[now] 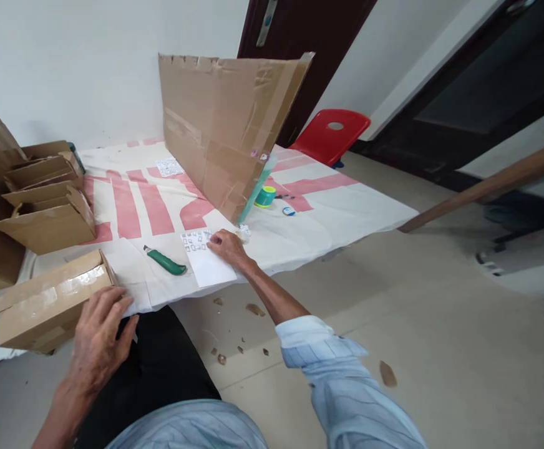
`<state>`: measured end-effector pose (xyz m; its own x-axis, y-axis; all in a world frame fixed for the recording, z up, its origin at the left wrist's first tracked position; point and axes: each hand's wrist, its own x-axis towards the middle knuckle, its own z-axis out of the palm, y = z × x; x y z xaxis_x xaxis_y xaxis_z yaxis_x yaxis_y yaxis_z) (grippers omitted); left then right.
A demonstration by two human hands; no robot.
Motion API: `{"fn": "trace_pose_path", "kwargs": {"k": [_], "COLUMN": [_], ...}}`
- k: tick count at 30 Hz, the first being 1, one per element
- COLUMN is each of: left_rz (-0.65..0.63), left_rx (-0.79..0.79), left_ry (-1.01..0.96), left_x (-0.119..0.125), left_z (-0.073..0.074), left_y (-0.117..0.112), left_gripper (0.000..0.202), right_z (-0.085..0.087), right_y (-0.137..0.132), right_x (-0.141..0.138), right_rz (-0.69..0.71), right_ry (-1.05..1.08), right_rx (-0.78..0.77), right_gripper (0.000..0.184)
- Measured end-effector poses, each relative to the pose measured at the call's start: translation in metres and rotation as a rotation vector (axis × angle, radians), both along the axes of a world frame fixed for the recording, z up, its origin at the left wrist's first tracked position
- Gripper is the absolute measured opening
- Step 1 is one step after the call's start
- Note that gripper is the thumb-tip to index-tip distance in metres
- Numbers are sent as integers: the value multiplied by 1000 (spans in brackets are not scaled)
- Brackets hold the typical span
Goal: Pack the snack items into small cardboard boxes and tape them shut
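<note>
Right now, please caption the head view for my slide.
Right hand at a marked sheet, left hand by a taped box.

No text is showing legibly; tiny marks (pixel 194 241) on the paper sheet (pixel 210 268), left of the right grip (pixel 228 247), are looking unreadable.

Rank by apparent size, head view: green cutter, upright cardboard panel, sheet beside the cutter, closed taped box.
1. Upright cardboard panel
2. Closed taped box
3. Sheet, partly covered by the right hand
4. Green cutter

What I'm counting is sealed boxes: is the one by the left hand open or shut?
Shut: the box has shiny tape along its top.
</note>
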<state>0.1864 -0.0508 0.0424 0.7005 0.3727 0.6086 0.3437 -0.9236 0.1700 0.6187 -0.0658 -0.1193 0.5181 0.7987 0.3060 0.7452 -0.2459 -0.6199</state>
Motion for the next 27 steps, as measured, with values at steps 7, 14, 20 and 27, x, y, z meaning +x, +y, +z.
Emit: {"fn": "trace_pose_path", "kwargs": {"k": [7,14,20,27], "left_rz": [-69,-125,-156,-148], "left_rx": [-80,-157,-224,-261], "left_ry": [116,255,280,389], "left_x": [15,33,47,69], "left_z": [-37,-50,-56,-60], "left_y": [-7,-5,0,10], "left_gripper": [21,28,28,29], "right_z": [-2,-3,0,6], "right_y": [2,0,4,7], "right_x": [-1,3,6,4], "right_rz": [-21,-36,-79,-137], "right_ry": [0,66,122,179], "right_rx": [3,13,-22,-46], "right_gripper": [13,16,15,14]}}
